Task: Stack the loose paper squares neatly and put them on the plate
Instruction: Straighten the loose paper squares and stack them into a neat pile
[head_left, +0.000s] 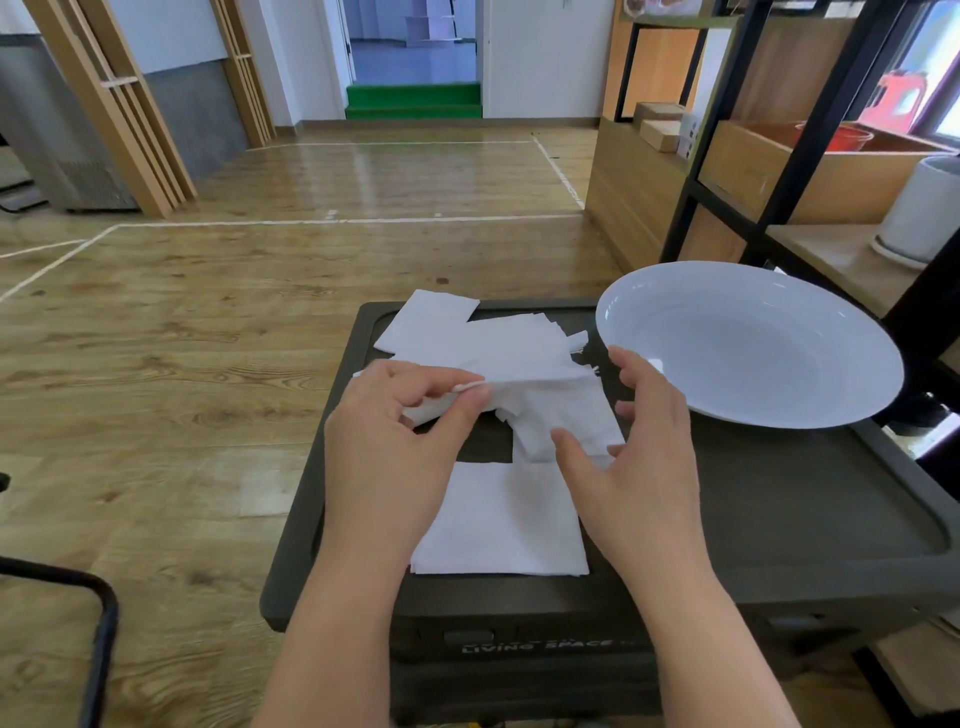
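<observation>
At the centre of the frame the person is gathering paper squares on a dark box. The left hand pinches a thin sheaf between thumb and curled fingers, holding its edge just off the box. The right hand is spread, fingers straight, the thumb touching the sheaf's lower right corner and the fingertips near its right edge, as if squaring it. More squares lie fanned and overlapping behind the hands, toward the upper middle, and another pile lies flat below the hands. The plate sits at the right, bare, just beside the fanned squares. My reading: the stacking step is in hand and nothing is on the plate yet. Next, the three lots need bringing together with edges tapped flush before the lift to the right.
</observation>
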